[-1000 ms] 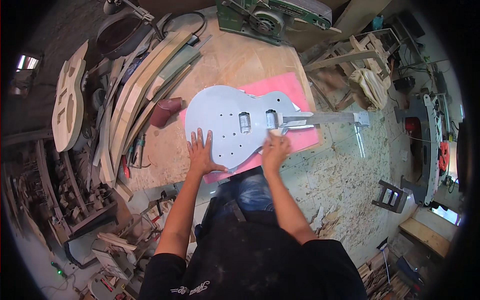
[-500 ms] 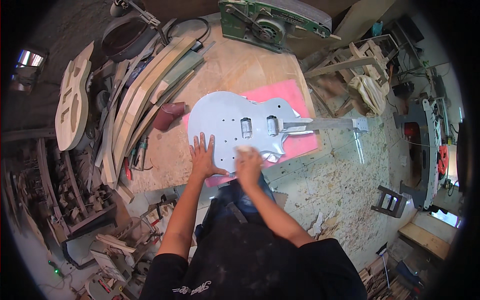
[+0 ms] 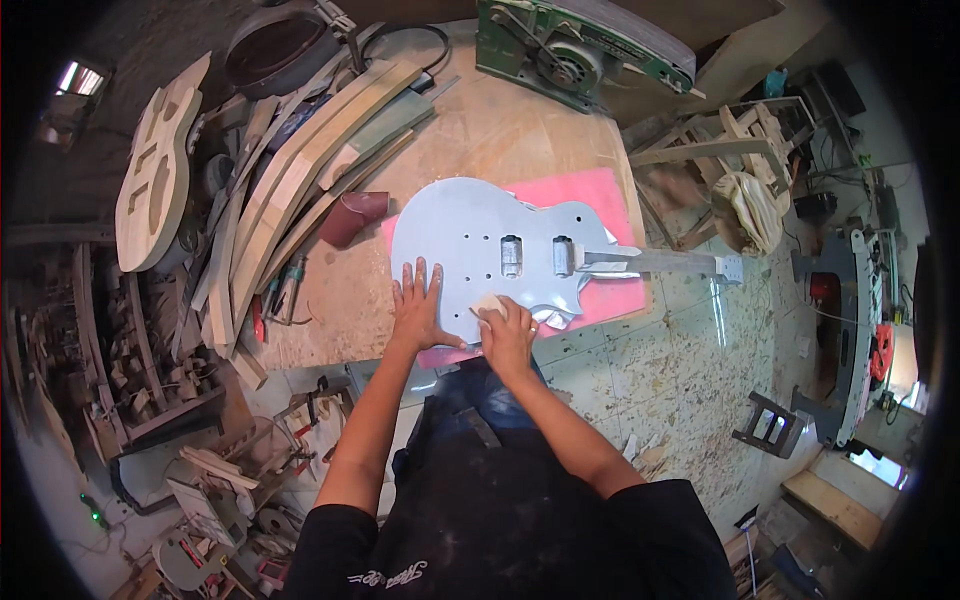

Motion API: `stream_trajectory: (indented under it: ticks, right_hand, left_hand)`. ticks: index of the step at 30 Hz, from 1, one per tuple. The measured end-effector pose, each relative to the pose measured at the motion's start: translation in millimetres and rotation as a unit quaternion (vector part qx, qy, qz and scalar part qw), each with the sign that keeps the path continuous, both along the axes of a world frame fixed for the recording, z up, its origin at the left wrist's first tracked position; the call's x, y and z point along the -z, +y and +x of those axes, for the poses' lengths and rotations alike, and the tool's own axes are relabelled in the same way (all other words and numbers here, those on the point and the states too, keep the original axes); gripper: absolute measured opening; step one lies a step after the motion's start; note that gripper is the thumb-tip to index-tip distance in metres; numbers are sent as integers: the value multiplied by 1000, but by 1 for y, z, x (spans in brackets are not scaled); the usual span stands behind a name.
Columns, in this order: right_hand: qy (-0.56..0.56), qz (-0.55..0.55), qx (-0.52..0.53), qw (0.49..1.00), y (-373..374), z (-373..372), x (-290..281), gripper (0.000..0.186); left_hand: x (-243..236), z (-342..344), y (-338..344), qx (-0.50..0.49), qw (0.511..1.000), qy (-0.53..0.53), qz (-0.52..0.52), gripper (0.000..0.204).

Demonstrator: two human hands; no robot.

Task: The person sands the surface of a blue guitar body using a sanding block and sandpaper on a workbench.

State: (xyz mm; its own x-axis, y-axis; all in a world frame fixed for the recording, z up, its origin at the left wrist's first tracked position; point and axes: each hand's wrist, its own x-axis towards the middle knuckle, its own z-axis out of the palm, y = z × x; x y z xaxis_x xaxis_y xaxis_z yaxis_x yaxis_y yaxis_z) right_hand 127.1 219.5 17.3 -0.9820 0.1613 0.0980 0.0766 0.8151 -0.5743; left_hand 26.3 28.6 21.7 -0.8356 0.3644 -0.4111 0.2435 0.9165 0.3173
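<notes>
A grey-coated electric guitar body [image 3: 440, 225] lies flat on a pink foam sheet [image 3: 600, 195], with its neck [image 3: 675, 262] pointing right. The pickup cavities hold crumpled, pale masking material, and small holes dot the top. My left hand [image 3: 414, 312] rests with fingers spread on the body's lower left part. Close beside it, my right hand [image 3: 510, 338] grips a small pale folded piece of sandpaper [image 3: 487, 305] and presses it on the body near the lower edge. The sandpaper's underside is hidden.
A reddish-brown curled sheet [image 3: 355, 218] and stacked wooden strips [image 3: 290, 170] lie on the bench left of the guitar. A bare wooden guitar body [image 3: 158, 180] stands farther left. The green belt sander [image 3: 580, 60] sits at the back. A small stool [image 3: 772, 424] stands on the littered floor.
My right hand has slid the sandpaper slightly left and nearer to me across the guitar body. My left hand stays in place on it. The whole view has shifted a little.
</notes>
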Motion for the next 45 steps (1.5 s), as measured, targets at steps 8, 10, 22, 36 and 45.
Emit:
stream_trajectory:
  ticks: [8, 10, 22, 36, 45]
  right_hand:
    - [27, 41, 33, 998, 15, -89, -6, 29]
    - [22, 72, -32, 997, 12, -41, 5, 29]
    - [34, 71, -27, 997, 7, -128, -5, 24]
    - [52, 89, -133, 986, -3, -126, 4, 23]
    - [50, 66, -102, 991, -6, -207, -5, 25]
  left_hand:
    - [7, 9, -10, -77, 997, 0, 30, 178]
    - [1, 10, -10, -86, 996, -10, 26, 176]
    - [1, 11, -11, -108, 993, -28, 43, 171]
    - [-1, 9, -12, -122, 988, -15, 90, 168]
    - [-2, 5, -8, -114, 989, -27, 89, 167]
